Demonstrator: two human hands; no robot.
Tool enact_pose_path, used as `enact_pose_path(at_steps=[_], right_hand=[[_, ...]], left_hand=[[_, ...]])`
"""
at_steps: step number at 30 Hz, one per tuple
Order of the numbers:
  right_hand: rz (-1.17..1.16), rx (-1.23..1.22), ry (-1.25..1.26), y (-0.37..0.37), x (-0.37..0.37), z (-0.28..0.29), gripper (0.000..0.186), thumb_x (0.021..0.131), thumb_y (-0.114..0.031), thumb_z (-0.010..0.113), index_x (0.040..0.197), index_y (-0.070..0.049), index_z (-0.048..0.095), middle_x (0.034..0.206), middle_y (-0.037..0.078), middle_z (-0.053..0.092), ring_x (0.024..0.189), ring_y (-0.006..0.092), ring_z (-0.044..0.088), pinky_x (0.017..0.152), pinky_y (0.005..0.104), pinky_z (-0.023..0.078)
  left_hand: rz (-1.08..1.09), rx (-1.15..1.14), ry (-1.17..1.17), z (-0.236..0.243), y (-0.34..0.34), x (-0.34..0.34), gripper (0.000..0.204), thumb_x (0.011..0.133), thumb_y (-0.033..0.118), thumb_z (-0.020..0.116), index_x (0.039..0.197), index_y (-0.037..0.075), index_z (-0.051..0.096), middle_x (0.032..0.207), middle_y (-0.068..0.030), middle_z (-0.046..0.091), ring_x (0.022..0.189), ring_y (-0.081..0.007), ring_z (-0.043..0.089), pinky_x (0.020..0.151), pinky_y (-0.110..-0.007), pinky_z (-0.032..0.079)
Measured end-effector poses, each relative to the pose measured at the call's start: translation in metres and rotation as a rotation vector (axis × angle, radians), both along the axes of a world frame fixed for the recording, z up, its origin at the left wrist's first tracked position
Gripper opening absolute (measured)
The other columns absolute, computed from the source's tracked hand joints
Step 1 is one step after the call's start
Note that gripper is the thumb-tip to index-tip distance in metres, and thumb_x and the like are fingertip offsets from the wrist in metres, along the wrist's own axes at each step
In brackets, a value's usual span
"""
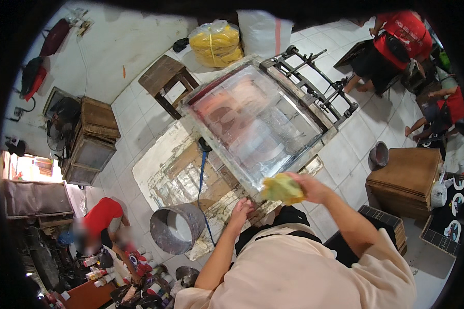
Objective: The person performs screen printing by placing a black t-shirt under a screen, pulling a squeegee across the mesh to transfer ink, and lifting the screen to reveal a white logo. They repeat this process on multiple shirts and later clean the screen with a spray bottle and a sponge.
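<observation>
My right hand (310, 188) is wrapped round a crumpled yellow-green cloth (283, 189) at the near corner of a framed screen (260, 118). The screen's surface looks wet and glossy, with reddish and bluish patches showing through. It lies on a worn, stained work table (160, 154), tilted to my view. Just left of the cloth, my left hand (242, 207) is closed by the table's near edge. Its fingers are curled, and whatever they may hold is hidden.
A grey bucket (162, 232) with pale liquid stands left of my left arm, beside a blue cord (201, 180). Metal hinge bars (314, 82) extend from the screen's far right. Stacked brown boards (402, 177) sit to the right. People in red (100, 216) work around the room.
</observation>
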State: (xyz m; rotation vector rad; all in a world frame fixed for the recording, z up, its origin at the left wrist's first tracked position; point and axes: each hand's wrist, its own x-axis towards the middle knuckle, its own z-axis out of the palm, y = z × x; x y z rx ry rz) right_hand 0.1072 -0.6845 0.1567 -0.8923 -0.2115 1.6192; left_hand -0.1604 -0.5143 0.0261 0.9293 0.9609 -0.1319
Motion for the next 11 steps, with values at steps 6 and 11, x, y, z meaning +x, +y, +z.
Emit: enact_pose_path(at_steps=[6, 11], right_hand=[[0.034, -0.354, 0.019, -0.128, 0.107, -0.085, 0.053, 0.097, -0.034, 0.06, 0.143, -0.01, 0.047, 0.132, 0.007, 0.059, 0.116, 0.0219, 0.062, 0.099, 0.0393, 0.053], [-0.133, -0.286, 0.477, -0.086, 0.094, -0.15, 0.05, 0.1, -0.032, 0.062, 0.143, -0.012, 0.047, 0.136, 0.01, 0.059, 0.124, 0.0263, 0.061, 0.103, 0.0468, 0.052]], left_hand=[[0.064, -0.055, 0.059, 0.013, 0.0, 0.057, 0.045, 0.103, 0.027, 0.061, 0.14, 0.005, 0.048, 0.134, -0.0063, 0.058, 0.112, -0.0185, 0.059, 0.088, -0.034, 0.053], [-0.012, 0.084, -0.056, 0.114, 0.004, 0.046, 0.057, 0.099, 0.03, 0.067, 0.142, -0.001, 0.047, 0.137, -0.0085, 0.058, 0.126, -0.0191, 0.053, 0.107, -0.037, 0.042]])
